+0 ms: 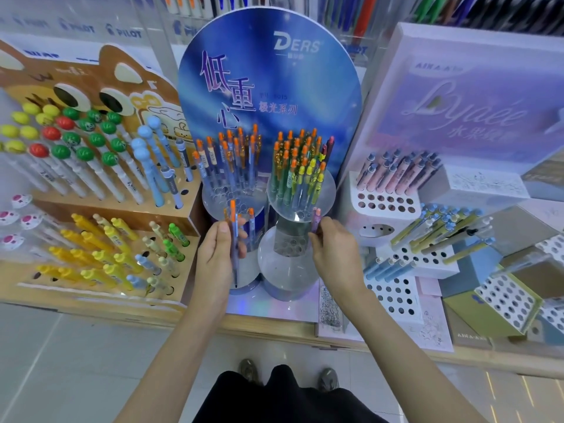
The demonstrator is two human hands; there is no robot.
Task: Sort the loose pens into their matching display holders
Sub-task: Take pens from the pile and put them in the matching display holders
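Okay, left hand (pixel 218 251) curls round a few blue orange-capped pens (pixel 233 233), upright just below the blue-pen holder (pixel 210 199), probably ready to slot in. Right hand (pixel 335 251) pinches one purple pen (pixel 315 222) beside the green-yellow holder (pixel 328 190), likely an odd one needing its match.

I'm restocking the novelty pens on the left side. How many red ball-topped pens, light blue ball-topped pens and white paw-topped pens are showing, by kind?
Red ball-topped pens: 3
Light blue ball-topped pens: 4
White paw-topped pens: 4
Total: 11
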